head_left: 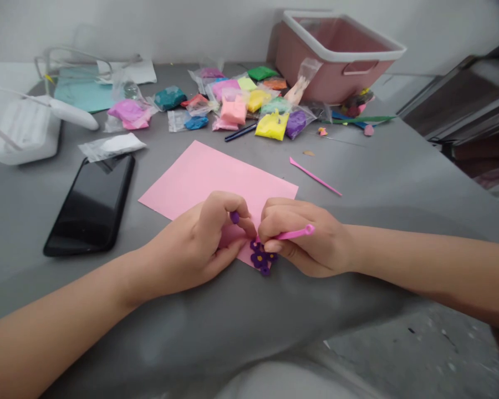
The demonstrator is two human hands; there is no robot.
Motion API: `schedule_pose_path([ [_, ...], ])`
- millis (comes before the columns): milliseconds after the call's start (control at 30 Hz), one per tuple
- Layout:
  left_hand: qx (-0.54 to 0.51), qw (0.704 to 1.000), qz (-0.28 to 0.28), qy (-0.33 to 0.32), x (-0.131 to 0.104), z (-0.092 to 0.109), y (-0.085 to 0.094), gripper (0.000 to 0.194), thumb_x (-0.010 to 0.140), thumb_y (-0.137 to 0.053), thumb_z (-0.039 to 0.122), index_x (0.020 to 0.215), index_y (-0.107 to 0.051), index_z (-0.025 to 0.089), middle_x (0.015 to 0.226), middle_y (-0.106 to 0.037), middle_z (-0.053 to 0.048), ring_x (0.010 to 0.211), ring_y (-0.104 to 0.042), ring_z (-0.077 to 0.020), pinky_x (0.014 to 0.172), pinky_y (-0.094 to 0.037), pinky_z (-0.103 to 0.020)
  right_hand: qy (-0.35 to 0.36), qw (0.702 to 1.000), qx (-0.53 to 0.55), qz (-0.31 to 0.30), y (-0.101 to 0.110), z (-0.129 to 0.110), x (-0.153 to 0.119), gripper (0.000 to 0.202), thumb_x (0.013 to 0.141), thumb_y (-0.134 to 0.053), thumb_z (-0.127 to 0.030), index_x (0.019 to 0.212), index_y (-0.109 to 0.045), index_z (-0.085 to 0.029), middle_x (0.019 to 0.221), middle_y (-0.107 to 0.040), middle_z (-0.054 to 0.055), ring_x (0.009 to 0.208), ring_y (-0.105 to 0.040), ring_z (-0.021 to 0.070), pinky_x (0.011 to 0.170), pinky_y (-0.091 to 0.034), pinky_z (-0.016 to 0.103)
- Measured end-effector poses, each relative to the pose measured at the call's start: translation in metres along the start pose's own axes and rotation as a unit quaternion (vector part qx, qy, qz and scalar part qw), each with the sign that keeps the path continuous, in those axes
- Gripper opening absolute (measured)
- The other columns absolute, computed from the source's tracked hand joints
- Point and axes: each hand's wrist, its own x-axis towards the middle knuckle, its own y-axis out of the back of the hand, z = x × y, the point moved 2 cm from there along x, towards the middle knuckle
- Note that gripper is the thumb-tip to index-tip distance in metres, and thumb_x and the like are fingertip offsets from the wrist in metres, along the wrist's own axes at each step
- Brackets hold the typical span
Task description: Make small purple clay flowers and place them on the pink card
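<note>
My right hand (305, 235) is closed around a pink plastic clay modelling tool (293, 234), whose looped end points up to the right. Its working tip is hidden by my fingers, over a cluster of small purple clay flowers (259, 259) with yellow centres. These flowers sit at the near corner of a pink sheet of paper (216, 177). My left hand (205, 238) rests on that sheet just left of the flowers, fingers curled. A small purple clay ball (234, 217) is tucked between its bent fingers, while thumb and fingertip reach beside the flowers.
A second pink modelling tool (316, 176) lies right of the paper. To the left are a black phone (89, 205) and a white power strip (27, 127). Bagged coloured clay (272, 124) lines the back, before a pink bin (336, 72).
</note>
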Motion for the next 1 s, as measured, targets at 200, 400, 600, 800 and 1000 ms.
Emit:
schedule_pose_path([
  [200, 0.002, 1.0, 0.001, 0.001, -0.0011, 0.0008, 0.0011, 0.037, 0.087, -0.055, 0.008, 0.113, -0.034, 0.023, 0.104, -0.063, -0.007, 0.098, -0.068, -0.0206, 0.076, -0.057, -0.035, -0.007, 1.0, -0.002, -0.009, -0.0007, 0.0007, -0.0004, 0.028, 0.104, -0.036, -0.028, 0.086, -0.051, -0.015, 0.075, -0.057, 0.004, 0.074, -0.052, 0.0123, 0.068, -0.045, 0.024],
  [400, -0.016, 1.0, -0.012, 0.004, -0.0005, -0.0002, 0.0005, 0.039, 0.087, -0.055, 0.007, 0.113, -0.032, 0.025, 0.102, -0.066, -0.006, 0.098, -0.068, -0.0209, 0.079, -0.057, -0.037, -0.053, 0.994, 0.07, 0.07, 0.0065, -0.0005, -0.0011, 0.025, 0.103, -0.042, -0.031, 0.084, -0.05, -0.017, 0.072, -0.051, 0.0, 0.068, -0.052, 0.0097, 0.066, -0.047, 0.022],
  [600, -0.015, 1.0, -0.008, 0.019, -0.0006, 0.001, 0.0018, 0.038, 0.087, -0.055, 0.008, 0.113, -0.033, 0.025, 0.104, -0.064, -0.005, 0.102, -0.068, -0.0201, 0.081, -0.056, -0.036, -0.045, 0.998, 0.034, 0.03, 0.0066, -0.0049, 0.0009, 0.021, 0.102, -0.041, -0.021, 0.082, -0.048, -0.018, 0.072, -0.053, 0.0, 0.068, -0.052, 0.0081, 0.063, -0.045, 0.019],
  [800, -0.026, 1.0, -0.006, 0.012, 0.0002, -0.001, 0.0011, 0.039, 0.086, -0.057, 0.01, 0.113, -0.033, 0.024, 0.105, -0.064, -0.006, 0.103, -0.067, -0.0209, 0.082, -0.056, -0.037, -0.029, 0.999, 0.014, 0.029, 0.0033, -0.0052, 0.0004, 0.018, 0.1, -0.043, -0.018, 0.084, -0.048, -0.018, 0.071, -0.052, -0.001, 0.066, -0.05, 0.0083, 0.061, -0.043, 0.018],
  [1000, -0.025, 0.999, -0.008, 0.019, 0.0002, -0.0012, 0.0005, 0.038, 0.087, -0.056, 0.009, 0.113, -0.032, 0.025, 0.105, -0.064, -0.005, 0.102, -0.067, -0.0204, 0.083, -0.056, -0.037, -0.034, 0.999, 0.016, 0.031, 0.0041, -0.0051, 0.0004, 0.018, 0.1, -0.043, -0.017, 0.083, -0.048, -0.018, 0.071, -0.052, 0.0, 0.065, -0.049, 0.0082, 0.06, -0.042, 0.019],
])
